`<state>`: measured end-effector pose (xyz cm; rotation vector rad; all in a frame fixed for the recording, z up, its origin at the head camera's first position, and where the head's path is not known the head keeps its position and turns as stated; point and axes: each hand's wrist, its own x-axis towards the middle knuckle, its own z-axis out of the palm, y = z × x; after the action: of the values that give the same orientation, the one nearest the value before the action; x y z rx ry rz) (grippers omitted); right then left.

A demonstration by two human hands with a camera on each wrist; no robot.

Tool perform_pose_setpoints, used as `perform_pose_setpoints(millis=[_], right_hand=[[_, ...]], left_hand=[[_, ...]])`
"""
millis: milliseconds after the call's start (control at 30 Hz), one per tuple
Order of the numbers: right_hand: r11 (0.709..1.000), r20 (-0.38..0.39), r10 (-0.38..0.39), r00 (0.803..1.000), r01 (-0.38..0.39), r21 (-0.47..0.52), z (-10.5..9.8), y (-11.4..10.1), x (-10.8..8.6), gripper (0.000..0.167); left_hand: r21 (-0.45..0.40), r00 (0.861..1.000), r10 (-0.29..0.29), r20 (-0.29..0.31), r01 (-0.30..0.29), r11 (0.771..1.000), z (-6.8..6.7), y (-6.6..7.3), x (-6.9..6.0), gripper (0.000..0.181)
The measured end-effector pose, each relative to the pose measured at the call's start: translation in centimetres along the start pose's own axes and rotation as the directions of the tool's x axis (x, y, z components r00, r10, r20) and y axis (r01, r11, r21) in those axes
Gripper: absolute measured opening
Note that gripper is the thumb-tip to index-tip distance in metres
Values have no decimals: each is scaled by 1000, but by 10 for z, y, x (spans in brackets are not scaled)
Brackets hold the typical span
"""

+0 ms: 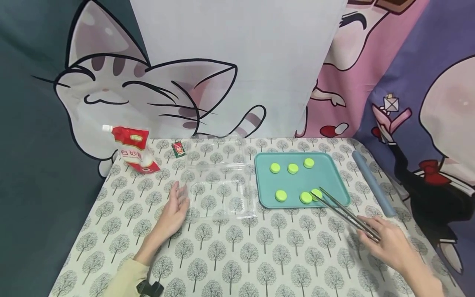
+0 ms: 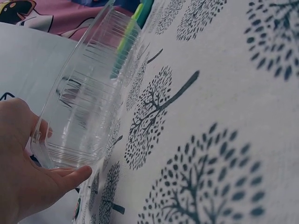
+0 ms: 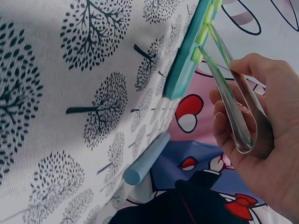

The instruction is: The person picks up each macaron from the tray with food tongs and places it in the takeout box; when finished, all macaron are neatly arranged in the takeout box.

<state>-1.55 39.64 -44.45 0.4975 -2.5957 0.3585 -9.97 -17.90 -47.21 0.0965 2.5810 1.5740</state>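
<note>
My right hand (image 1: 387, 243) holds metal tongs (image 3: 224, 88) near their bent end. Their tips reach a light green macaron (image 1: 316, 194) at the front right of a teal tray (image 1: 297, 179); whether they press on it I cannot tell. Several more green macarons, including one close beside it (image 1: 306, 198), lie on the tray. Left of the tray stands a clear plastic box (image 2: 84, 102) with its lid (image 1: 217, 150) folded back. At the box's left end, my left hand (image 1: 175, 210) grips the wall, thumb over the rim and fingers outside.
A red and white pouch (image 1: 135, 150) with a white cap lies at the back left. Near it is a small red and green packet (image 1: 178, 149). A blue-grey cylinder (image 1: 373, 183) rests right of the tray. Printed cloths hang behind the table.
</note>
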Motion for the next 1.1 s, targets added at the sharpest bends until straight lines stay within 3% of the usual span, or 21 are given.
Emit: perform_pose_setpoints(millis=[367, 733, 1100], right_hand=[[999, 63, 40, 997, -42, 32, 7, -3, 3, 40], [998, -5, 13, 1000, -13, 65, 8, 1, 5, 42], [989, -78, -57, 995, 67, 133, 6, -1, 28, 43]], left_hand=[[-27, 1000, 9, 2, -9, 1000, 0, -1, 0, 71], [18, 999, 24, -35, -23, 1000, 4, -4, 1, 63], [26, 997, 40, -70, -39, 999, 7, -3, 5, 60]])
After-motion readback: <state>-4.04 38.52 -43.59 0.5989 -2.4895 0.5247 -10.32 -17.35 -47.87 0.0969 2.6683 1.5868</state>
